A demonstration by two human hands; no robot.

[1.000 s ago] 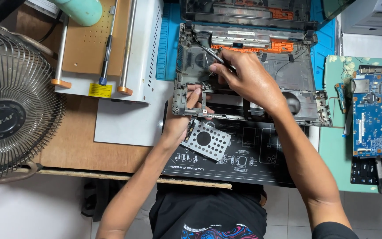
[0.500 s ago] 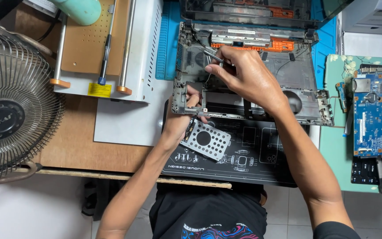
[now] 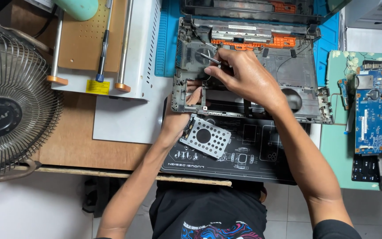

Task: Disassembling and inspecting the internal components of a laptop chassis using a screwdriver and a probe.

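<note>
An opened grey laptop base (image 3: 308, 95) lies on a black work mat (image 3: 244, 155), with an orange strip along its far edge. My right hand (image 3: 244, 77) is over the base's left half, closed on a thin metal tool (image 3: 209, 58) whose tip sits near the fan opening. My left hand (image 3: 180, 117) grips the base's near left corner, fingers hooked through a frame opening. A perforated metal drive bracket (image 3: 206, 138) lies on the mat beside my left wrist.
A wire-caged fan (image 3: 9, 102) stands at the left. A white metal fixture (image 3: 133, 53) with rods and a screwdriver (image 3: 104, 44) lies at the upper left. A blue circuit board (image 3: 379, 113) rests on a green mat at the right, black parts below it.
My right hand has shifted slightly up and left over the base with the tool. My left hand stays on the frame corner.
</note>
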